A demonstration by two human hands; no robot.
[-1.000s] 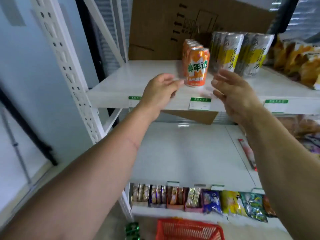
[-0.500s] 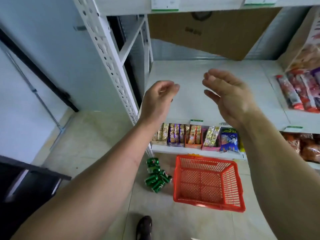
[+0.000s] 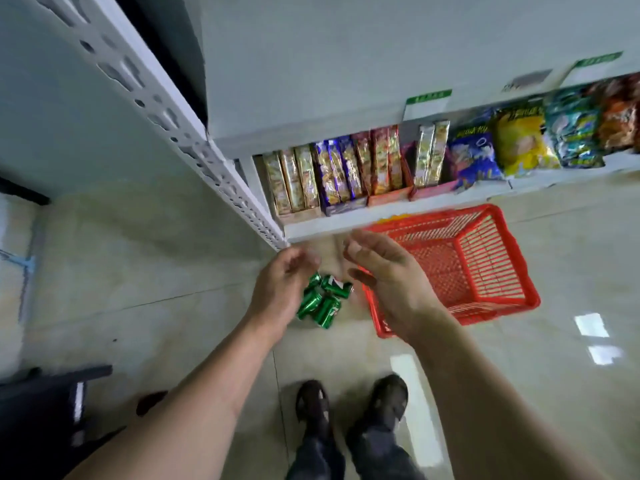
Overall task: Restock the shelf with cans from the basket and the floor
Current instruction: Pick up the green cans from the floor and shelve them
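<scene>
head view: glossy tiled floor [image 3: 173, 271]

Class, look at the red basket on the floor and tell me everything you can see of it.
The red basket is rectangular, of what looks like plastic, with slotted walls, a mesh bottom and a thick rolled rim. It sits upright on the pale tiled floor, right beside the bottom shelf. No cans show inside it. The right hand hangs over its near left corner, hiding that part; contact cannot be told. Green cans lie left of it.

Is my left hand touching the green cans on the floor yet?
Cannot tell. In the head view the left hand overlaps the green cans with empty, loosely curled fingers, but one top-down view cannot show its height above them.
</scene>
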